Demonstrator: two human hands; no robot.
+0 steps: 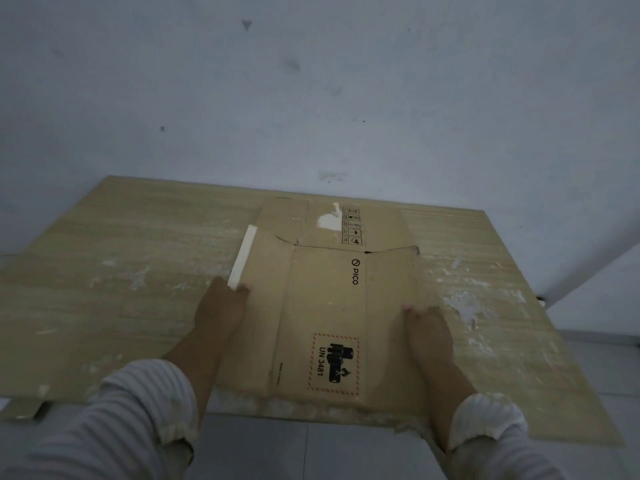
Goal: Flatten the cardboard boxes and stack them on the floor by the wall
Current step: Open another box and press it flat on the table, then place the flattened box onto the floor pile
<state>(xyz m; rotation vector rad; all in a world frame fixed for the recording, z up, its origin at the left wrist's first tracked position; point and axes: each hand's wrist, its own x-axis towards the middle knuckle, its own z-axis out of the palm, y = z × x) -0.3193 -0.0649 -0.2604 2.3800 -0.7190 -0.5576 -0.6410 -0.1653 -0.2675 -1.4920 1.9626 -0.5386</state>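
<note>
A flattened brown cardboard box [329, 299] with a PICO logo and a UN 3481 battery label lies flat on a large wood-patterned board, its far flaps reaching the wall. My left hand [221, 313] holds the box's left edge, fingers curled over it by a white strip. On the opposite edge, my right hand [427, 334] grips the same way, fingertips on top of the cardboard.
The wood-patterned board [121, 271] lies on the floor against the pale wall [311, 98], its surface scuffed with white patches. Grey floor tiles [277, 445] show at the near edge and on the right.
</note>
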